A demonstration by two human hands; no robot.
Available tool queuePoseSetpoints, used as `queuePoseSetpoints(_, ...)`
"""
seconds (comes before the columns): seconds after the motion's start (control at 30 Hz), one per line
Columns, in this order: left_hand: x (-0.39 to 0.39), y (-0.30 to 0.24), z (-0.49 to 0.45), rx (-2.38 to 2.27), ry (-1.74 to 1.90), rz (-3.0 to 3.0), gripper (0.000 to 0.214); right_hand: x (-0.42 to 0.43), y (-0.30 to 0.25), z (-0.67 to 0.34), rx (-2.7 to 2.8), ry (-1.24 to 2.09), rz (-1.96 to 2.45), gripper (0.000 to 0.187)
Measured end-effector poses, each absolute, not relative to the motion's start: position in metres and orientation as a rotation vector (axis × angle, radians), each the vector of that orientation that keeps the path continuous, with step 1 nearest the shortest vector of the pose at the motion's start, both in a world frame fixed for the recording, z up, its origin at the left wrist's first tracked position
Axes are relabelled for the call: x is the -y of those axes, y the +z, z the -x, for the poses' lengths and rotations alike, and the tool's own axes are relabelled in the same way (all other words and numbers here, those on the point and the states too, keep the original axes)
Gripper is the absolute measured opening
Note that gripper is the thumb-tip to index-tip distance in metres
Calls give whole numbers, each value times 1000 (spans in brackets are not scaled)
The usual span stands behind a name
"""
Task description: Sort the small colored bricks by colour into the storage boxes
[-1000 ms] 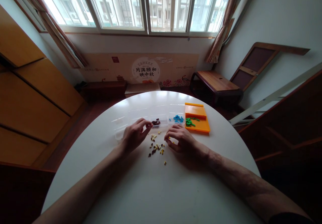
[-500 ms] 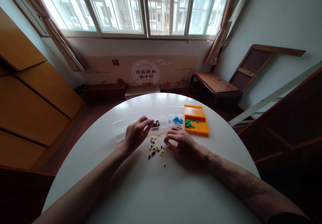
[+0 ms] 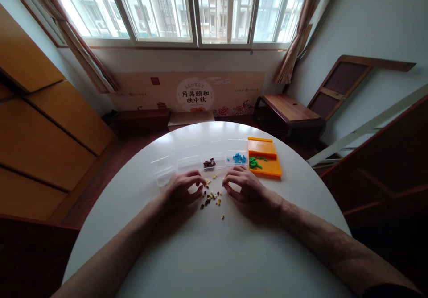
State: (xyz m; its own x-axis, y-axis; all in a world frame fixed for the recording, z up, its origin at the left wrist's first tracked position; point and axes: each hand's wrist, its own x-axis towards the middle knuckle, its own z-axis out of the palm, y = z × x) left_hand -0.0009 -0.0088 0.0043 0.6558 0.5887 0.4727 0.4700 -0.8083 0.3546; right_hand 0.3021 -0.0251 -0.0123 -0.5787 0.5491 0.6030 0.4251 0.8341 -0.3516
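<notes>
A small pile of loose yellow, cream and dark brown toy building bricks lies on the white round table. At its left edge is my left hand, thumb and fingertips apart, with nothing visible between them. My right hand rests on the table just right of the pile, fingers curved and thumb apart from them. I see nothing in it. Behind the hands, dark brown bricks sit in one clear plastic compartment and blue bricks in another. Green bricks lie in an orange tray.
Clear, lidded plastic boxes extend leftward behind my left hand. One yellow brick lies apart, nearer to me. Beyond the table stand a wooden chair and a window wall; wooden cabinets are at left.
My left hand has come back from the compartment of brown bricks to the pile, its thumb and fingers now spread. My right hand stays almost in place. The whole view has shifted slightly.
</notes>
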Motion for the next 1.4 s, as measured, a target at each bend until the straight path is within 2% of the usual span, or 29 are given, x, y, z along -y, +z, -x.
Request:
queuePoseSetpoints(0.13, 7, -1, 5, -984, 832, -2728, 10, 25, -12, -302, 2273, 227, 708, 8)
queuePoseSetpoints(0.57, 1, -5, 8, -998, 856, -2839, 19, 25, -9, -302, 2290, 242, 695, 8)
queuePoseSetpoints(0.77, -1, 4, 1, -1288, 1089, -2697, 18, 23, -14, -300, 2309, 229, 666, 8)
queuePoseSetpoints(0.93, -5, 13, -11, -1461, 1052, -2658, 20, 21, -17, -301, 2318, 243, 676, 6)
queuePoseSetpoints(1.4, -11, 11, -27, -1414, 1041, -2722, 22, 23, -15, -304, 2321, 254, 697, 7)
